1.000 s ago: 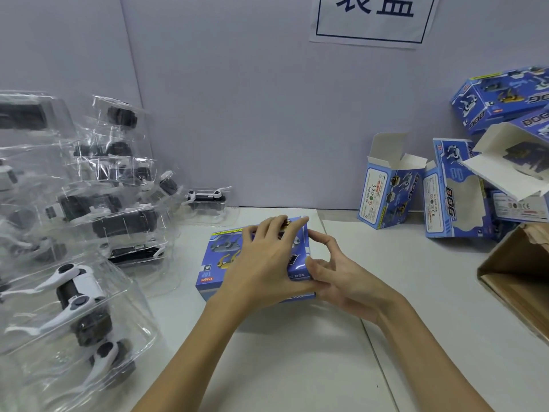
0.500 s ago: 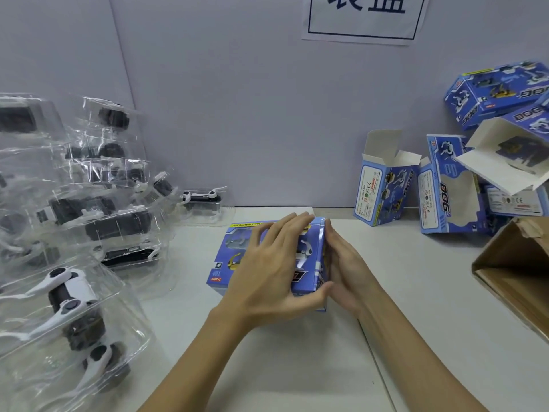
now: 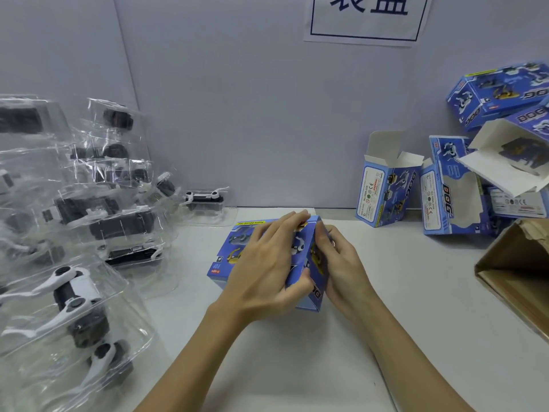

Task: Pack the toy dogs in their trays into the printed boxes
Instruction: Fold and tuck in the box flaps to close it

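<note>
While left hand (image 3: 264, 272) presses box (image 3: 234, 248) flat, right hand (image 3: 341, 269) now pushes end flap shut.

Both forearms are bare up to the frame's lower edge, with no sleeves showing. The left hand (image 3: 261, 275) and right hand (image 3: 344, 272) wear no gloves, rings or watch.

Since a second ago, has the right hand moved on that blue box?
Yes. The right hand has closed in against the end flap of the printed box, which lies on the table; earlier its fingers were spread just off that end.
</note>
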Motion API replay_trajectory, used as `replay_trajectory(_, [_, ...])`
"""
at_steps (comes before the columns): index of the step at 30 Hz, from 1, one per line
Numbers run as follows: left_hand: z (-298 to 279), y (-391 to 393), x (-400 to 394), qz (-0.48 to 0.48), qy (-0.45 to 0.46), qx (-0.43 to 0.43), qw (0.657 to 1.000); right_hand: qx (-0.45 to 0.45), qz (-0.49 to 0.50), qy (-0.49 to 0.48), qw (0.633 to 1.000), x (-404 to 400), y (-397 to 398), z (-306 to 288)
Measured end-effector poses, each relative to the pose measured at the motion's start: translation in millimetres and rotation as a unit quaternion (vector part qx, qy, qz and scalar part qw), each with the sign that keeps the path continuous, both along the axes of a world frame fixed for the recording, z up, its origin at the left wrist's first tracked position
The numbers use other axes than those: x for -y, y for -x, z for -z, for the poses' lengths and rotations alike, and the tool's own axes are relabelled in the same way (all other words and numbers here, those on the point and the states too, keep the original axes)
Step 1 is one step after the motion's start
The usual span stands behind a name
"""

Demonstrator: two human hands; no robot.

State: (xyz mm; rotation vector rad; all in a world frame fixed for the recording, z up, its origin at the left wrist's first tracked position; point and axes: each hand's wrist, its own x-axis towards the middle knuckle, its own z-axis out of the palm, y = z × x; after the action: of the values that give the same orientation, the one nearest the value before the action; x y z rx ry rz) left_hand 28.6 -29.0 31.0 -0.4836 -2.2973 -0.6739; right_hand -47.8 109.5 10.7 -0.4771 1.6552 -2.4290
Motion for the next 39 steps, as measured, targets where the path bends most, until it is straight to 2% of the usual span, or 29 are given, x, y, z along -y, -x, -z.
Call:
replay_trajectory(3, [1,2,1,0.008,-0.003,0.007,1.000,0.005,0.020,-0.018,1.000,2,-3,1])
replay_trajectory(6, [4,5,4,-0.023,0.021,-0.090,0.995,0.056,0.015,0.011,0.998,4,-3,1])
replay_trajectory(8, [4,8,13,-0.063,0.045,-0.128,0.989,0.127,0.005,0.047,0.991,1,-1,-1])
replay_trajectory(10, [4,9,30,-0.088,0.061,-0.086,0.990,0.206,-0.023,0.093,0.974,-7,6,-4])
replay_trajectory(12, [9,11,45,-0.082,0.075,-0.007,0.994,0.267,-0.032,0.129,0.954,-18,12,-2])
replay_trajectory(14, [14,15,53,-0.059,0.039,0.020,0.997,0.287,-0.052,0.120,0.949,-24,16,-1])
replay_trajectory(16, [15,20,52,-0.021,-0.072,-0.002,0.997,0.247,-0.050,0.077,0.965,-27,19,1])
replay_trajectory(18, [15,23,48,0.002,-0.198,-0.027,0.980,0.182,-0.004,-0.010,0.983,-27,22,3])
replay_trajectory(20, [13,24,45,0.011,-0.287,-0.032,0.957,0.150,0.055,-0.070,0.985,-25,22,1])
replay_trajectory(23, [14,25,42,0.005,-0.419,-0.013,0.908,0.090,0.091,-0.048,0.991,-16,20,2])
replay_trajectory(25, [13,26,36,-0.018,-0.494,0.009,0.869,0.028,0.078,-0.019,0.996,-10,15,2])
replay_trajectory(27, [15,26,30,-0.046,-0.518,0.027,0.854,-0.044,0.058,-0.010,0.997,-9,12,2])
replay_trajectory(29, [16,27,28,-0.065,-0.501,0.059,0.861,-0.085,0.073,-0.033,0.993,-10,11,1])
replay_trajectory(31, [15,27,34,-0.041,-0.506,0.129,0.852,-0.068,0.097,-0.038,0.992,-11,12,1])
replay_trajectory(34, [16,27,42,0.073,-0.511,0.236,0.823,0.014,0.138,-0.016,0.990,-18,19,-1])
replay_trajectory(36, [20,29,39,0.099,-0.534,0.224,0.810,0.041,0.132,0.021,0.990,-23,21,-3])
replay_trajectory(39, [21,33,29,0.073,-0.606,0.167,0.774,0.018,0.106,0.020,0.994,-24,19,-6])
